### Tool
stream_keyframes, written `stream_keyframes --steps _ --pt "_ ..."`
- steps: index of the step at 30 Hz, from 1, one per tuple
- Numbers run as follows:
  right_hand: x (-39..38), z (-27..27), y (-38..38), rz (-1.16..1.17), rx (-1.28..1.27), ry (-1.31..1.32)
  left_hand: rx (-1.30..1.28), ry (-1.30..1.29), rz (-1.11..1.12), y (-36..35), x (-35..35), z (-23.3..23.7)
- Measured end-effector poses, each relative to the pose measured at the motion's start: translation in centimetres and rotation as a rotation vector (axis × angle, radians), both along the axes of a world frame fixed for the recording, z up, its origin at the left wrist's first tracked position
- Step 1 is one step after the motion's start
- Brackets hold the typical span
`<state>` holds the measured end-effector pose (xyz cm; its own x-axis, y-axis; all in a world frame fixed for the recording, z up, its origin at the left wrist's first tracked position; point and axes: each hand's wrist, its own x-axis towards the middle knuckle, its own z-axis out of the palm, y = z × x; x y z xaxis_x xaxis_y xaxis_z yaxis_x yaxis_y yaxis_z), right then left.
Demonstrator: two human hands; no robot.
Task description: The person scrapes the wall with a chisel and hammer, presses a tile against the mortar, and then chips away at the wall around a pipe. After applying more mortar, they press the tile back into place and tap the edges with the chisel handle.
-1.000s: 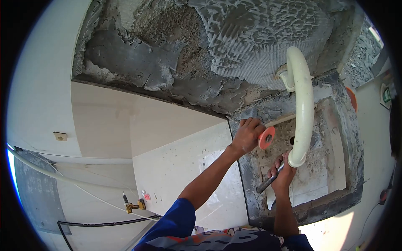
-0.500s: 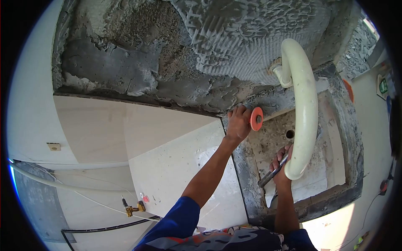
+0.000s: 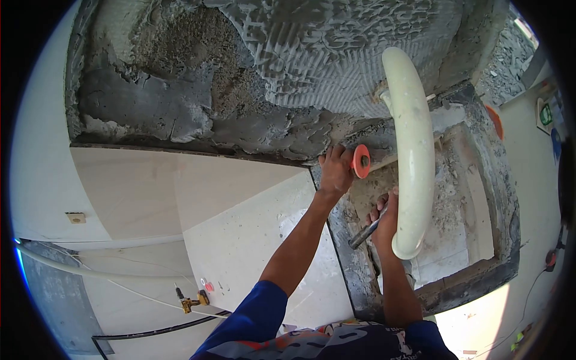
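Observation:
My left hand (image 3: 335,175) is closed around a chisel with an orange-red round hand guard (image 3: 362,161). The metal striking end shows at the guard's middle, while the chisel's tip is out of sight at the rough mortar edge. Lower and to the right, my right hand (image 3: 386,223) grips the metal handle (image 3: 365,234) of what looks like a hammer. Its far end is hidden behind the thick cream curved pipe (image 3: 414,150), which also covers part of that hand. Both hands are over the corner beside a grey cement-edged opening (image 3: 510,240).
Ridged grey mortar (image 3: 336,54) covers the surface at the top. A large pale tile panel (image 3: 258,240) lies below my left forearm. A yellow-and-black cordless drill (image 3: 193,300) is at lower left. An orange rounded object (image 3: 494,122) stands at the right, near rubble (image 3: 507,66).
My right hand and the metal handle have moved left and slightly up. The view has shifted a little, and the pipe appears further left. My left hand keeps its hold on the chisel.

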<state>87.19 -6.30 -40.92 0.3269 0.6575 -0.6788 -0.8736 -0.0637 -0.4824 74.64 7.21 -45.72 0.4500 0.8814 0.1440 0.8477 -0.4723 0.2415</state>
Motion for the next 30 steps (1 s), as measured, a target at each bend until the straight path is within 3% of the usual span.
stream_keyframes --steps 1,4,5,9,12,13,16,20,22,24,25,30 --pt "-0.9 -1.1 0.4 -0.127 0.012 0.085 -0.004 0.02 0.008 -0.1 0.3 0.8" --pt "0.7 -1.3 0.5 0.712 0.081 -0.154 0.024 0.0 0.009 0.2 0.6 1.1" --pt "2.1 -0.6 0.6 0.765 -0.017 -0.124 0.033 -0.019 0.009 -0.2 0.5 0.7" --pt "1.8 -2.0 0.3 0.036 0.07 0.148 0.023 0.047 0.016 0.0 0.4 0.0" --pt "-0.9 -1.6 0.5 0.097 -0.064 0.027 0.041 0.025 0.007 -0.3 0.6 0.6" --pt "0.3 -1.0 0.3 0.687 0.003 -0.127 0.04 0.02 0.007 0.0 0.8 0.6" --pt "3.0 -1.8 0.0 0.626 0.06 0.033 0.016 0.021 0.013 0.0 0.8 0.5" --pt "0.3 -3.1 0.3 -0.112 0.028 0.241 0.024 0.051 0.03 -0.2 0.3 0.0" --pt "0.5 -1.9 0.4 0.252 0.059 0.091 0.027 0.058 0.018 -0.2 0.5 -0.2" --pt "2.6 -0.4 0.2 0.85 0.066 -0.183 0.036 0.057 -0.011 -0.9 0.3 -0.4" --pt "3.4 -1.6 0.0 0.726 0.203 0.029 0.038 0.054 -0.018 -0.7 0.4 -0.5" --pt "-0.3 -3.3 0.4 -0.201 0.019 0.236 0.077 0.03 -0.006 -0.2 0.5 -0.3"
